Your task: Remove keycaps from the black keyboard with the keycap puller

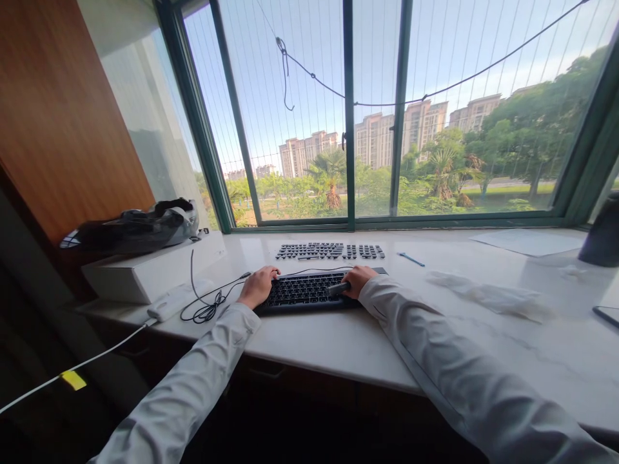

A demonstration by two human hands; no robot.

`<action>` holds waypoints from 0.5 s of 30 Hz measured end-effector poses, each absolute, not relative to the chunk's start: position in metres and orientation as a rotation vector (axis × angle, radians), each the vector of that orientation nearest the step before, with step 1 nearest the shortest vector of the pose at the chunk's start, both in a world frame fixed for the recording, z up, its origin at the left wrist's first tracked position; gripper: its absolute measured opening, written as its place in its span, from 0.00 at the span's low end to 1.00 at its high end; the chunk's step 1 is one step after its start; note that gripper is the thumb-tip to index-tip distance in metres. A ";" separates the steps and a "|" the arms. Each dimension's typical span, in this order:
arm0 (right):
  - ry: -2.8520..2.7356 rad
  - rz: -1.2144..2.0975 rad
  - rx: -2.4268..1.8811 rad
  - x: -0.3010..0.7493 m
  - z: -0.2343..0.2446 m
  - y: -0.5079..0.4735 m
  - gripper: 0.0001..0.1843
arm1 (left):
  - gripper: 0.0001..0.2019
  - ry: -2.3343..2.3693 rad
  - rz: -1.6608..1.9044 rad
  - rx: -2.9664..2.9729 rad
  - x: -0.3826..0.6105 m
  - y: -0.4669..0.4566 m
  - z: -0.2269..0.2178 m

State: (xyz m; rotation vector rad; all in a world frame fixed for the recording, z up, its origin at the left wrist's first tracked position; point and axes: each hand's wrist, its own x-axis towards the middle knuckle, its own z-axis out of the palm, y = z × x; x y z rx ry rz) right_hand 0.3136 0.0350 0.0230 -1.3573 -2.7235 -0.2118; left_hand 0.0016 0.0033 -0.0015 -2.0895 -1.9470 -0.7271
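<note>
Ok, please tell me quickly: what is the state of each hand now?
Left hand: at the left end of the keyboard; grip cannot be told.
Right hand: closed, holding a dark tool over the keyboard.

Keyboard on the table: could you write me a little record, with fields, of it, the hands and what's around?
Keyboard: black, flat on the table
Left hand: at the keyboard's left end
Right hand: at the right part, holding a dark tool over the keys; whether it touches them is unclear
Behind: dark keycaps in rows
Right side: thin blue stick, clear plastic, paper
Left side: coiled black cable, white box with a dark bag on top
</note>
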 end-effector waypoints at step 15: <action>-2.578 -0.216 -1.550 0.311 0.018 0.041 0.19 | 0.15 -1.961 -0.767 -2.116 0.000 0.006 -0.005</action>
